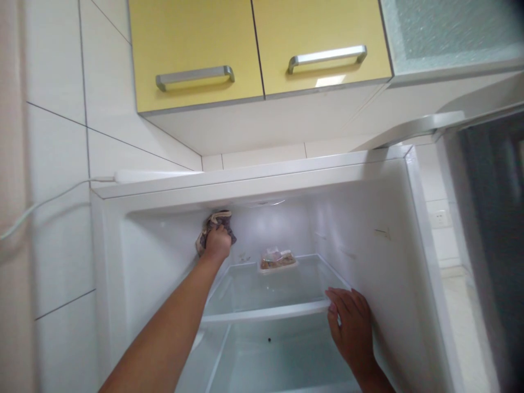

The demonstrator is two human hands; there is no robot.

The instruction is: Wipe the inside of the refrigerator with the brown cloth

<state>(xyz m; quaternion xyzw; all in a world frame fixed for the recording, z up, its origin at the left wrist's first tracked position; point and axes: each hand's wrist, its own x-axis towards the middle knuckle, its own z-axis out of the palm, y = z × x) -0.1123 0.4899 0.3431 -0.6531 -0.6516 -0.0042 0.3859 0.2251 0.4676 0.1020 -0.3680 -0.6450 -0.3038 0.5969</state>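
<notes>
My left hand (219, 243) is closed on a bunched, dark patterned cloth (215, 221) with a pale edge. The cloth is pressed to the upper left inner wall of an open refrigerator (262, 180), near the back corner. Lower and to the right, my right hand (350, 316) grips the front right corner of the glass shelf (262, 314), with its fingers over the white trim and the thumb in front. At the back of that shelf sits a shallow tray of food (277, 260) with clear plastic on it.
Another glass shelf (286, 355) lies below, with a small dark speck on it. The refrigerator door (483, 218) stands open at the right. Yellow cupboards (196, 43) with metal handles hang above. A white cable (53, 199) runs along the tiled wall at the left.
</notes>
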